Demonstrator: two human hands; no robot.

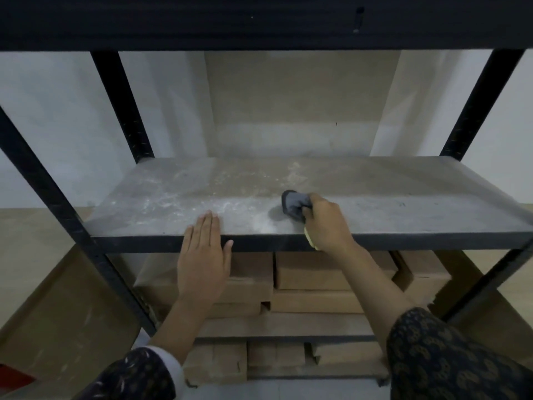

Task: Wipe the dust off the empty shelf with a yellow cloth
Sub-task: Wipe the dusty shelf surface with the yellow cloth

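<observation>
The empty grey shelf spans the middle of the view, with pale dust smeared over its left and centre parts. My right hand grips a bunched cloth and presses it on the shelf near the front edge. The cloth looks dark grey in front of the fingers, and a yellow corner shows below the palm at the shelf's edge. My left hand rests flat with straight fingers over the shelf's front rim, left of the cloth.
Black metal uprights frame the rack, and a dark upper shelf hangs overhead. Cardboard boxes fill the lower shelves. A pale wall stands behind, and brown floor lies on both sides.
</observation>
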